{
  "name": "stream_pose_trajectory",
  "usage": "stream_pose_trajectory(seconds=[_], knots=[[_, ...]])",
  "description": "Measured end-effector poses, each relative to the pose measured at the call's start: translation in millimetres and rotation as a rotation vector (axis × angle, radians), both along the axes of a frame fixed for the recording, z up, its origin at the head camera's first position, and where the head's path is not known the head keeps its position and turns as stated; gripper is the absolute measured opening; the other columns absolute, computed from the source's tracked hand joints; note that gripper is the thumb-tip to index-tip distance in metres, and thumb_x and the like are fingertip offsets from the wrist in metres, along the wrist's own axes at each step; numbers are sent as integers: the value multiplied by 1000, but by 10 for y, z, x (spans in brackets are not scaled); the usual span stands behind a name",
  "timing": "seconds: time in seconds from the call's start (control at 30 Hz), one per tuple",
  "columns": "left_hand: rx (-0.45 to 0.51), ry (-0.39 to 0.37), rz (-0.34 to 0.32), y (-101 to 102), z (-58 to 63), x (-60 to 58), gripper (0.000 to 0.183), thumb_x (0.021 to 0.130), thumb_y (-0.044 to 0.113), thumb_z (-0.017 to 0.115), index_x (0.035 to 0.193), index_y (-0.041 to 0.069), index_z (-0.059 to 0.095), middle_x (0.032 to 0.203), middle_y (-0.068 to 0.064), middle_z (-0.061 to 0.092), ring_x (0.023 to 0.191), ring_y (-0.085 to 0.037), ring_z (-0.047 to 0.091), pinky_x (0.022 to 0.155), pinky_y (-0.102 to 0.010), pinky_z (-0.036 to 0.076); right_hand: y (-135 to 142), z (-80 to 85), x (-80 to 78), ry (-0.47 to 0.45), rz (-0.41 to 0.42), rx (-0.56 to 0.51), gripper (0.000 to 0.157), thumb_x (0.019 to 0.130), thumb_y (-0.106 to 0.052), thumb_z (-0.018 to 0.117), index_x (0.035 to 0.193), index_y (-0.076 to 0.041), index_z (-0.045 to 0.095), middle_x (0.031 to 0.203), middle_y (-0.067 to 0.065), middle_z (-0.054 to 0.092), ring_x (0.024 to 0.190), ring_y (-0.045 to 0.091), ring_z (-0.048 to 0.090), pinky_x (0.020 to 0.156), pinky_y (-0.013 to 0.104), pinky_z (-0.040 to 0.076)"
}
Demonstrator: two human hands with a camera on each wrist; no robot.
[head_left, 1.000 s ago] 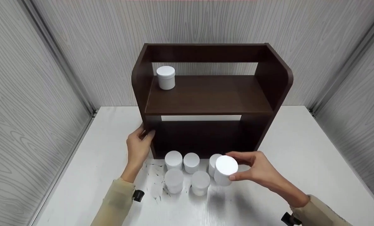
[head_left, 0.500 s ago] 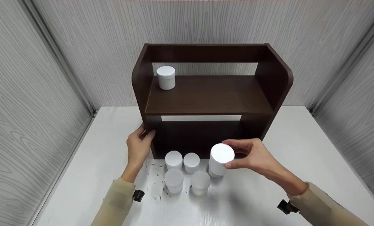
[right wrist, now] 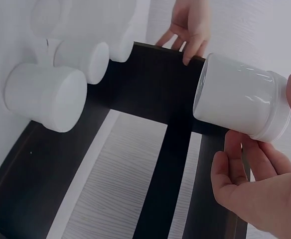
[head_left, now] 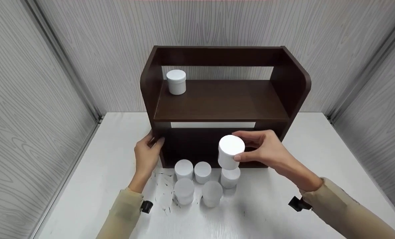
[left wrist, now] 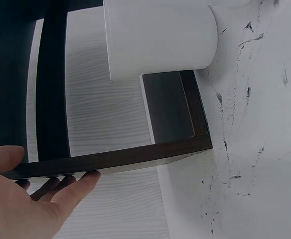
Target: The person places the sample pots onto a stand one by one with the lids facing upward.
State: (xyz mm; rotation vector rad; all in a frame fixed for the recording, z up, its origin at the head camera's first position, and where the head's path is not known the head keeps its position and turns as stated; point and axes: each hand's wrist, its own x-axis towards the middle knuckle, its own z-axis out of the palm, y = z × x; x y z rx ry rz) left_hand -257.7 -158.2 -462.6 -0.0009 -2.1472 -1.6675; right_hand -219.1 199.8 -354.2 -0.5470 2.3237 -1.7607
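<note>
My right hand point(head_left: 267, 149) pinches a white lidded jar point(head_left: 230, 152) by its lid, thumb in front and fingers behind. The jar is upright in the air before the lower opening of the dark brown shelf unit point(head_left: 220, 99). In the right wrist view the jar point(right wrist: 240, 94) appears sideways, with fingers point(right wrist: 265, 164) under its lid. My left hand point(head_left: 146, 152) grips the unit's left side panel; the left wrist view shows the thumb point(left wrist: 3, 158) on one face and fingers on the other. Another white jar point(head_left: 176, 82) stands at the left of the upper shelf.
Several white jars stand on the white table in front of the unit, among them a back-left jar point(head_left: 184, 168), a smaller jar point(head_left: 202, 172) and a right jar point(head_left: 230, 177). Dark scuffs mark the table point(head_left: 164, 196). Grey wood-grain walls point(head_left: 35, 99) enclose three sides.
My right hand has raised its jar and moved it away from me and slightly left, uncovering the jar behind it. The left hand has kept its grip on the side panel.
</note>
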Motion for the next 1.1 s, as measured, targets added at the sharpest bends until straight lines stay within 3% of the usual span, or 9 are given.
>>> stream_pose_trajectory(seconds=[0.37, 1.1], knots=[[-36, -22, 23, 9, -4, 10, 50, 101, 11, 69, 147, -5, 56, 141, -25, 62, 125, -39, 65, 99, -42, 58, -205, 247, -138, 4, 3, -59, 64, 74, -4, 96, 133, -2, 71, 121, 12, 76, 112, 28, 72, 93, 36, 60], [-36, -21, 18, 5, -4, 2, 49, 102, 11, 68, 147, -4, 56, 143, -24, 62, 126, -39, 65, 100, -42, 57, -560, 656, -518, 71, -3, -81, 62, 76, -9, 96, 133, -2, 72, 119, 12, 76, 111, 29, 72, 93, 37, 61]])
